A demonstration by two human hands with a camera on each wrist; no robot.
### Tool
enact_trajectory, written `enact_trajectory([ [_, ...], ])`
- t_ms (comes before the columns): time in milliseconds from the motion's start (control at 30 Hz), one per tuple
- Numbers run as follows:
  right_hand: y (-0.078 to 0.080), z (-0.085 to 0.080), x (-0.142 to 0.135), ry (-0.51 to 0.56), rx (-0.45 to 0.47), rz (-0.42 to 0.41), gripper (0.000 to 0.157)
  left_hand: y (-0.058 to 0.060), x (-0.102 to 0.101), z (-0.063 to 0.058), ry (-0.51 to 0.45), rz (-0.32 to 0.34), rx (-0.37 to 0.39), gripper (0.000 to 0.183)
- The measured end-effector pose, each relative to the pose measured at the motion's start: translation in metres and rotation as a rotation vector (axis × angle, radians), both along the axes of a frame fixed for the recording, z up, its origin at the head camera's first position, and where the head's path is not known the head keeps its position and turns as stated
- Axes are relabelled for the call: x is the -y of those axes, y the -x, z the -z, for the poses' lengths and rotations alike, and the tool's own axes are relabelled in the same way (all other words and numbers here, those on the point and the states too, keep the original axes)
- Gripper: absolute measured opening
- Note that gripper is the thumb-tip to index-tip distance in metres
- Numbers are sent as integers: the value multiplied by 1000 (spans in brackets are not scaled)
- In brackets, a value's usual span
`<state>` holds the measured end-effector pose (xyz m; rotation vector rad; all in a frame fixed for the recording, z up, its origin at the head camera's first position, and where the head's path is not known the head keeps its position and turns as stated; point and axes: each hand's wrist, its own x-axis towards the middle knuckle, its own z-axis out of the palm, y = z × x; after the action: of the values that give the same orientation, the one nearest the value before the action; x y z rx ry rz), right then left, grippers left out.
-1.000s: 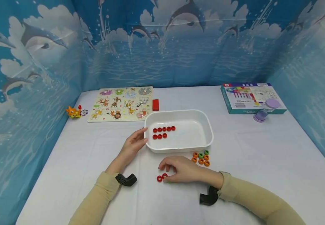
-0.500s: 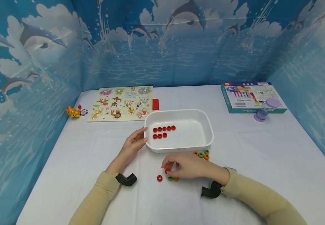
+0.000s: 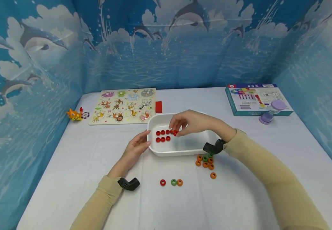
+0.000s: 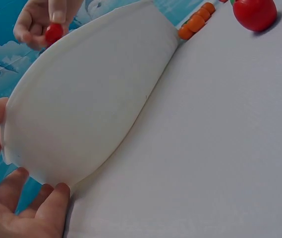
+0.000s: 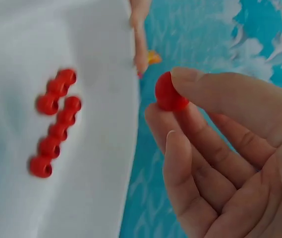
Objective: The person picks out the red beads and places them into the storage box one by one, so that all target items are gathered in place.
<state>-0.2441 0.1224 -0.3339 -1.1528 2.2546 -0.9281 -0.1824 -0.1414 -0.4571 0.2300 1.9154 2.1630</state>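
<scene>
My right hand [image 3: 193, 122] is over the white tray [image 3: 194, 152], pinching a red bead [image 5: 168, 94] between thumb and fingertips. Inside the tray, below that hand, red beads [image 5: 49, 148] lie in two rows, one longer than the other; fingers partly cover the longer row in the head view. My left hand [image 3: 134, 148] rests its fingertips against the tray's left end, at the rim and outer wall, the fingers lightly bent. In front of the tray lie a single red bead [image 3: 162, 182], a green bead [image 3: 173, 182] and an orange bead [image 3: 179, 182].
Several orange and green beads [image 3: 205, 164] cluster by the tray's front right corner, with one orange bead [image 3: 213, 175] apart. Behind stand an animal puzzle board [image 3: 125, 107], a red block [image 3: 158, 107], a small orange toy [image 3: 74, 114], a flat box [image 3: 255, 99] and a purple-ended object [image 3: 266, 118].
My right hand has picked one red bead off the table and carried it back over the tray, uncovering the green and orange beads. My left hand stays at the tray's end.
</scene>
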Motion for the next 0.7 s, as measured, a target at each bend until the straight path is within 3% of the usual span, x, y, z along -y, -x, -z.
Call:
enact_trajectory([
  [133,29,18,7,-47,39,0,27,0,1,1,0,-6,5,53],
  [267,46,37,15,-124,97,7,26,1,0,3,1,-9,6,54],
  [467,52,58,21,-193,133,12,24,2,0,4,-7,-4,7,55],
  [700,52,70,25,-224,105,22,21,1,1,1,-2,3,6,55],
])
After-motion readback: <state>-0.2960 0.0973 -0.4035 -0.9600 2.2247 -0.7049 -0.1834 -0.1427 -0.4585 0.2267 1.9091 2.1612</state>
